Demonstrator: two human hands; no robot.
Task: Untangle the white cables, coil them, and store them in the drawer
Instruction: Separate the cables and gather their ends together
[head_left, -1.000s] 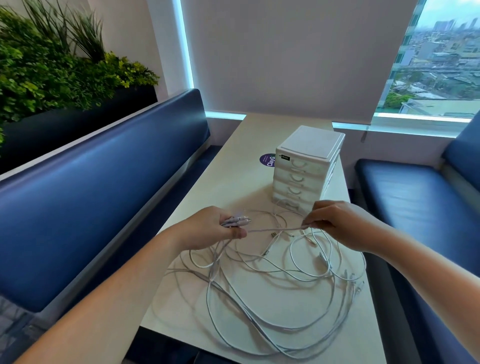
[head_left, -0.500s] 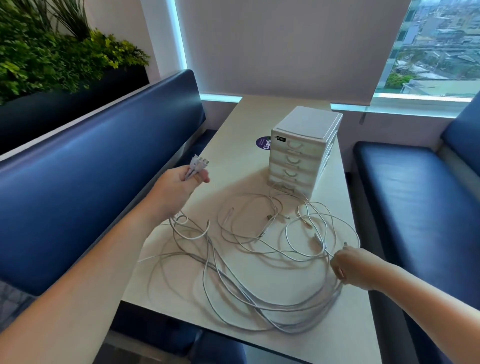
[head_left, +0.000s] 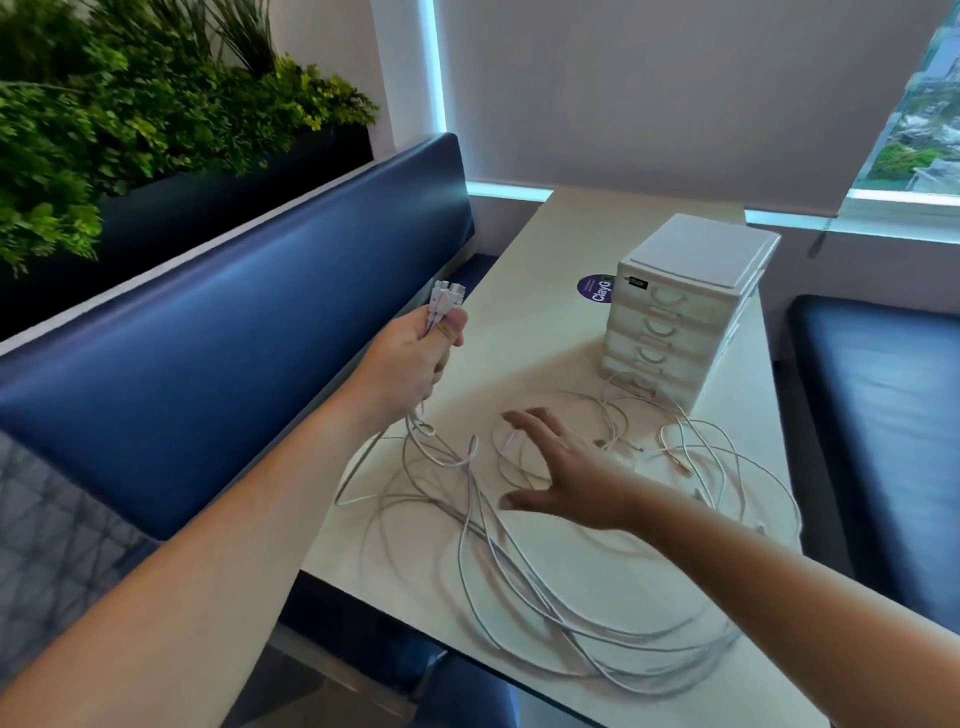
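Note:
Several white cables (head_left: 519, 566) lie in tangled loops across the near half of the cream table (head_left: 540, 332). My left hand (head_left: 415, 358) is raised over the table's left edge and grips a bunch of white plug ends (head_left: 445, 297), with the cables trailing down from my fist to the table. My right hand (head_left: 566, 473) hovers over the middle of the tangle with fingers spread, holding nothing. A small white drawer unit (head_left: 685, 306) stands beyond the cables, with all its drawers closed.
Blue bench seats run along the left (head_left: 218, 332) and right (head_left: 878, 426) of the table. A dark planter with green plants (head_left: 130, 114) sits behind the left bench. A round purple sticker (head_left: 595, 288) lies left of the drawer unit.
My right hand left the tangle's right edge and swung left, opening over the middle of the cables. My left hand stays raised with the plug ends.

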